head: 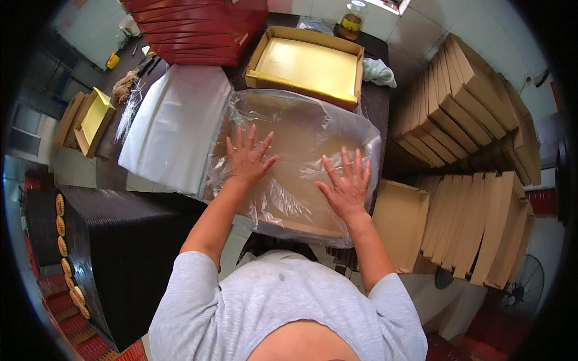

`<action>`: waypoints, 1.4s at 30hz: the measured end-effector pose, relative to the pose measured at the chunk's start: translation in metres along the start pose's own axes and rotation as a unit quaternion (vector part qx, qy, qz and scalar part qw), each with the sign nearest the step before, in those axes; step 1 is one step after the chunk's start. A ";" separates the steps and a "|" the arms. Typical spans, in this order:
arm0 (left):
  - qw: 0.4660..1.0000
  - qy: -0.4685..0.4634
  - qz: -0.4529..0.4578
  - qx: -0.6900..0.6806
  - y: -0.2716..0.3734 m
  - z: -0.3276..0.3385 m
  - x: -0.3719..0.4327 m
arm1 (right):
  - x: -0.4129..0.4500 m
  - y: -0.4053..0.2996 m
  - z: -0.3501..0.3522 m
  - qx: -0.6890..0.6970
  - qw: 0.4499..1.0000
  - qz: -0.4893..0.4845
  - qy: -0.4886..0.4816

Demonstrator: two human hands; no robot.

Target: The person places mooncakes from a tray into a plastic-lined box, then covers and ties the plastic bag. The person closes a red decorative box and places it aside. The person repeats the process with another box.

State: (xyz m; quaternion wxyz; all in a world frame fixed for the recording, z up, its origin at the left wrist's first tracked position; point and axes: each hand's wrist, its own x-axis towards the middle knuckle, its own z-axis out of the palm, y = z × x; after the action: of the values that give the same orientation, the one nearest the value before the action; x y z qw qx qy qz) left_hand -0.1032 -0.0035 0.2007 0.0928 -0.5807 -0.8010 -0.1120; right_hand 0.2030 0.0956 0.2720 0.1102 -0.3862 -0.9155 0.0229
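A shallow cardboard tray point(298, 149) lies before me, lined or covered with clear plastic film point(284, 198) that hangs past its edges. I cannot tell whether the film forms a bag. My left hand point(248, 158) is spread flat on the film over the left part of the tray. Opposite it, my right hand point(348, 187) rests palm down with fingers apart near the right side. Neither hand grips anything. To the left sits a pile of clear plastic sheets or bags point(176, 126), touching the film. Behind stands a cardboard box point(303, 92) with a shiny gold bottom.
Red folded boxes point(194, 31) are stacked at the back. Cardboard trays point(469, 221) crowd the right side, with more trays point(447, 104) leaning by the wall. A tall black stack point(135, 239) stands left. A glass jar point(351, 25) and a cloth point(379, 72) are at the back right.
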 end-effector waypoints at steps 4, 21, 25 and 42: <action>0.995 -0.090 -0.046 -0.027 -0.025 0.035 -0.004 | 0.016 0.007 0.053 -0.036 0.983 0.065 -0.168; 0.965 0.086 0.006 -0.248 -0.005 -0.095 -0.047 | 0.035 0.055 0.054 0.227 0.966 0.066 -0.105; 0.972 0.206 -0.038 -0.110 -0.101 -0.246 -0.175 | 0.063 -0.031 0.022 0.243 0.960 0.053 -0.131; 0.769 0.033 -0.628 0.113 -0.414 -0.474 -0.719 | 0.150 -0.903 -0.046 0.080 0.851 -0.516 -0.047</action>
State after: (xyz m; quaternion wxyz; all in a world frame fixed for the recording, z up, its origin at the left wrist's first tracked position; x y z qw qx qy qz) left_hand -0.2661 -0.9174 0.4246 0.0934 0.0704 -0.9905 -0.0728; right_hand -0.5229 -0.4324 0.4590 0.0936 0.1536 -0.9822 0.0544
